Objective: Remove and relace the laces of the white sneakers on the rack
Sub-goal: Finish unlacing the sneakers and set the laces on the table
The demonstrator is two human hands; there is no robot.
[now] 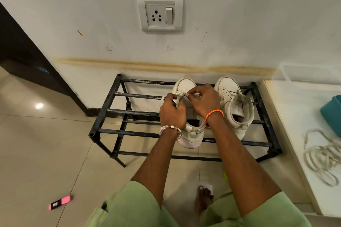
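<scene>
The left hand (172, 111) and the right hand (203, 100) meet over the front of the left sneaker (191, 116), fingers curled. The left hand pinches a grey-white lace end (178, 100); the right hand pinches at the eyelet area just beside it, thumb and forefinger closed, though what it holds is too small to tell. A beaded bracelet (170, 128) sits on the left wrist and an orange cord band (214, 113) on the right. The left sneaker stands on the top bars of the black metal rack (129, 112), toe toward the wall. The right sneaker (235, 105) stands beside it on the same rack, unlaced, its eyelets bare. A loose lace (324, 156) lies coiled on the white surface (295, 116) to the right of the rack, near a teal container (332, 114). A pink-and-black object (60, 202) lies on the tiled floor (46, 153). A socket plate (160, 14) is mounted on the wall above.
</scene>
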